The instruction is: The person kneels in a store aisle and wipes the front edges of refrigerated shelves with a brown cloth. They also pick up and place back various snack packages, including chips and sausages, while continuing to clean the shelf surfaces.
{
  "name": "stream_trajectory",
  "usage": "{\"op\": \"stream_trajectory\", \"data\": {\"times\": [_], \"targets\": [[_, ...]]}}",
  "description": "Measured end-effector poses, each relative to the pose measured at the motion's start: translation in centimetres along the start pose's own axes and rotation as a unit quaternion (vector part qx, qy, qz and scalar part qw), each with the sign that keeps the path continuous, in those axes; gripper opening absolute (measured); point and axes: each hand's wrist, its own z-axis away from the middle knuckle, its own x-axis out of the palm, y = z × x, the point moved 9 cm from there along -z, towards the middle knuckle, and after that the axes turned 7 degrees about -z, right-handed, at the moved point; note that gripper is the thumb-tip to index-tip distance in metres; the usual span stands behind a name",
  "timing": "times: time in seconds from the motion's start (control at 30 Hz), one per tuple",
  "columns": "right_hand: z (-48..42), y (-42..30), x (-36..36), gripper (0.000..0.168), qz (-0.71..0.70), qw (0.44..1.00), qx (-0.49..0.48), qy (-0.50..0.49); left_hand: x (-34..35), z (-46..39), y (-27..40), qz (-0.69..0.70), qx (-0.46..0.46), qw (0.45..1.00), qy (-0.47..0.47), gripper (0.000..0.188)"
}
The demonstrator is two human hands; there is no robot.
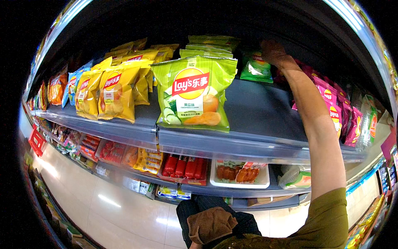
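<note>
My right hand [275,53] reaches deep onto the upper shelf, at the top right corner of a dark green chip bag [256,69]. Shadow hides its fingers, so I cannot tell whether they grip the bag. A brown cloth [211,224] is bunched over my left hand [196,245] low in front of my dark trousers; only a bit of that hand or wrist shows. Light green Lay's cucumber chip bags [195,93] stand in a row left of my reaching arm. Magenta Lay's bags [337,105] are to the right of that arm.
Yellow Lay's bags [116,90] and a blue bag [72,84] line the shelf's left. A clear plastic strip [233,144] edges the upper shelf [261,109]. Below are red-wrapped sausages [186,168], a white tray [239,184] of packaged food, and a red basket [37,141] farther left.
</note>
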Motion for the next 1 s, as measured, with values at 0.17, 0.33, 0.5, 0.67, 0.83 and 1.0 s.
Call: {"op": "stream_trajectory", "data": {"times": [0.17,0.33,0.5,0.67,0.83,1.0], "targets": [[1.1,-0.6,-0.4,0.032,0.046,0.999,-0.013,-0.025,-0.1,0.1,-0.1,0.000,0.005,1.000,0.002,0.037],[3.1,-1.7,-1.9,0.038,0.035,0.994,-0.002,-0.101,0.0,0.4,-0.2,0.000,0.010,1.000,0.001,0.038],[6.5,-4.6,-4.0,0.039,0.032,0.997,0.001,-0.070,0.0,1.1,0.0,-0.005,0.024,1.000,0.005,0.040],[8.8,-6.0,-4.4,0.032,0.068,0.991,-0.111,-0.035,0.3,1.4,-0.4,-0.005,0.047,0.999,0.005,0.041],[19.3,-10.7,-10.6,0.021,-0.016,0.973,-0.225,0.044,-1.4,2.1,-1.3,-0.014,0.062,0.997,0.039,0.043],[35.2,-13.9,-14.0,0.007,-0.245,0.884,-0.395,0.044,-3.0,3.5,-1.9,-0.048,0.083,0.994,0.059,0.044]]}}
